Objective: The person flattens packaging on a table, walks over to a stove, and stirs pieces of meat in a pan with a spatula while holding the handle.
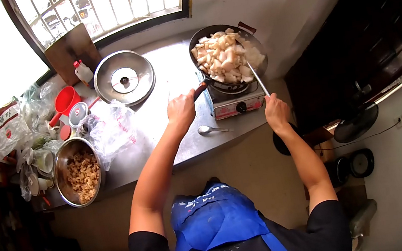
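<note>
My left hand [181,110] is wrapped round the dark wooden handle [200,90] of a wok [196,35]. The wok rests on a portable gas stove [237,106] and is heaped with pale, chunky pieces of food [224,55]. In my right hand [277,110] is a long-handled metal cooking utensil [257,76]. Its shaft slants up into the right side of the wok, and its working end is hidden among the food. A metal spoon [212,129] lies on the counter between my hands, in front of the stove.
On the metal counter [184,151] are a large pan lid [122,64], a red scoop-like vessel [67,99], a white bottle [83,73], plastic bags [113,131] and a steel bowl [59,167] of brownish food. A cutting board [73,51] leans by the barred window. A fan [356,123] stands right.
</note>
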The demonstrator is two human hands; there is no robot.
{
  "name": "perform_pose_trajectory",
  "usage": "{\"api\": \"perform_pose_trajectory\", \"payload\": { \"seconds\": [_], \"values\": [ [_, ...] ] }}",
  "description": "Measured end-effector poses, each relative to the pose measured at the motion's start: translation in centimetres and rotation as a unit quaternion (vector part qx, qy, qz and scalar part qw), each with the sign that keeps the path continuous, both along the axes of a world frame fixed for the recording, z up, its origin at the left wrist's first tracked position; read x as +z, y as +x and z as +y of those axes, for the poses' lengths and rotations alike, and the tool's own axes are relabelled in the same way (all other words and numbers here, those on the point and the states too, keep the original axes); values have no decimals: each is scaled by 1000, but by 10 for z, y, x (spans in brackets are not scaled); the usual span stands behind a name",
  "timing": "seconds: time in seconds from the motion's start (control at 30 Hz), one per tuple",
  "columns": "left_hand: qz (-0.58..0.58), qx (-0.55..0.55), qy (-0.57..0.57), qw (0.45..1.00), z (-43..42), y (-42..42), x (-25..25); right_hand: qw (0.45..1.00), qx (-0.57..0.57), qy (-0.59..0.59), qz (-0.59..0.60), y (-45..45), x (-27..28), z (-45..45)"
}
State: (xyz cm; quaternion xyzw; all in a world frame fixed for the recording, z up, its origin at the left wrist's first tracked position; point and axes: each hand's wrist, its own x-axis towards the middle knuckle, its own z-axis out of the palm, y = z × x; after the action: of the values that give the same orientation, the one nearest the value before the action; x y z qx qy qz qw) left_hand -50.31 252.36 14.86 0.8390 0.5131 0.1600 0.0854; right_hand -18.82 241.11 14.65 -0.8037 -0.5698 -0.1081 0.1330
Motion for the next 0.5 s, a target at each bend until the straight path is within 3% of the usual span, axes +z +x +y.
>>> {"api": "perform_pose_trajectory", "payload": {
  "seconds": [0.3,0.5],
  "values": [
    [-5,6,-1,1000,2,0,-6,986,65,24,-155,-13,56,-7],
    [-21,1,2,1000,4,0,-10,980,65,-48,-183,-12,141,2]
  ]
}}
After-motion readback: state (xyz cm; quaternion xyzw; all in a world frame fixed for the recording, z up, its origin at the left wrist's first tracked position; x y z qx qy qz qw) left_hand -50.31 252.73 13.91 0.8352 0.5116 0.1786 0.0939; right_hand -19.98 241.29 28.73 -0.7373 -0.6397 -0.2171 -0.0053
